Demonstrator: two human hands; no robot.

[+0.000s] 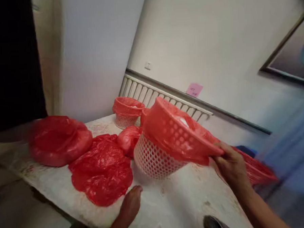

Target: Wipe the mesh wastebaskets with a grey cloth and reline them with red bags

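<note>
My right hand (228, 164) grips the rim of a white perforated wastebasket (156, 158) lined with a red plastic bag (170, 126). The basket is tilted above the table, and something white shows inside its mouth. My left hand (131, 203) is low over the table, edge-on and slightly blurred, apart from the basket; its fingers are mostly hidden. Nearest to it lies a crumpled red plastic bag (101, 171). Beyond that rest a puffed-up red bag (59, 141) and a smaller bunched red bag (130, 139).
Another lined wastebasket (126, 119) stands at the back of the table (171, 198), before a radiator (140, 89). A red slatted basket (259, 166) is right of my right hand. A person in dark clothing (11, 60) stands at the left.
</note>
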